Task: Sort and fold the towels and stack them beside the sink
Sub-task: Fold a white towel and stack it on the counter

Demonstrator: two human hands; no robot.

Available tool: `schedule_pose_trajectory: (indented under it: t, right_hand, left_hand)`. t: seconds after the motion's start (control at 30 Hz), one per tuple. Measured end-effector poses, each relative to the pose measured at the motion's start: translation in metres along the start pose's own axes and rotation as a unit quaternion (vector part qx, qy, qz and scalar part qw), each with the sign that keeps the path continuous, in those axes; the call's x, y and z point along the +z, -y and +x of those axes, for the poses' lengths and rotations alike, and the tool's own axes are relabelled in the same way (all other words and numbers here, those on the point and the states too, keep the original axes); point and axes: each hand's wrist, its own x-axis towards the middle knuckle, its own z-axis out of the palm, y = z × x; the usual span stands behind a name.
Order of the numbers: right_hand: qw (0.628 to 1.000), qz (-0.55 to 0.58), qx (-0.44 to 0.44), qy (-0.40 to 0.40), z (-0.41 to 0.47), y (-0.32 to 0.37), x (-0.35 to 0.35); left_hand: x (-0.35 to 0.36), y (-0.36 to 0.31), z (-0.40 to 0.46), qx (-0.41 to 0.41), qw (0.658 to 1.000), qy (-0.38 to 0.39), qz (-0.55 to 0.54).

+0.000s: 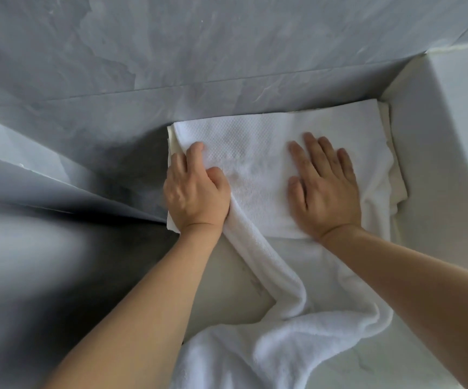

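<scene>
Far side blocked by grey wall [227, 51]; towel [255, 153] edge lies against its base, no gap seen. Right side blocked by white sink [451, 136] wall; only a narrow strip of counter [412, 175] left betw. towel stack and sink. Left side: counter ends at stack edge, dark drop beyond, bounded by angled grey panel [44, 169]. Stack top taken up by L hand [196, 192] at left edge and R hand [325, 186] laid flat at right; bare towel betw. them. Near side partly covered by loose towel tail [277, 318] running diag. to front edge. Bare counter seen betw. forearms, left of tail, and at near right.
</scene>
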Motion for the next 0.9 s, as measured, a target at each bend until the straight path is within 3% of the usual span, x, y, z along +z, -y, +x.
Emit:
schedule_pose_trajectory:
  t: [0.1,0.17,0.23,0.3,0.4,0.53,0.63,0.73,0.8,0.9]
  right_hand:
    - [1.0,-0.011,0.005,-0.001,0.001,0.002,-0.001]
    - [1.0,-0.014,0.002,0.008,0.003,0.003,-0.001]
    - [1.0,-0.017,0.004,0.007,0.003,0.002,-0.001]
    - [1.0,-0.022,0.005,0.001,0.002,0.002,0.0]
    - [1.0,-0.019,0.004,0.001,0.003,0.002,0.0]
    - [1.0,-0.021,0.0,-0.003,0.005,0.002,0.0]
    - [1.0,-0.017,0.0,-0.005,0.005,0.002,0.0]
    - [1.0,-0.013,-0.004,-0.007,0.005,0.001,-0.001]
    - [1.0,-0.013,-0.006,-0.006,0.005,0.0,0.0]
    - [1.0,-0.017,-0.006,-0.009,0.006,0.0,-0.001]
  left_hand:
    - [-0.023,-0.009,-0.007,-0.07,0.985,0.034,-0.152]
    - [-0.043,-0.014,-0.019,-0.188,0.933,0.068,-0.299]
    - [-0.053,-0.011,-0.036,-0.304,0.866,0.117,-0.378]
    - [-0.058,-0.009,-0.055,-0.359,0.838,0.21,-0.353]
    - [-0.064,-0.013,-0.078,-0.369,0.818,0.311,-0.313]
    - [-0.063,-0.021,-0.09,-0.412,0.761,0.333,-0.376]
    - [-0.07,-0.022,-0.091,-0.456,0.755,0.266,-0.389]
    - [-0.086,-0.018,-0.086,-0.432,0.82,0.185,-0.327]
    - [-0.088,-0.018,-0.085,-0.382,0.843,0.229,-0.301]
    - [-0.084,-0.031,-0.092,-0.364,0.81,0.357,-0.289]
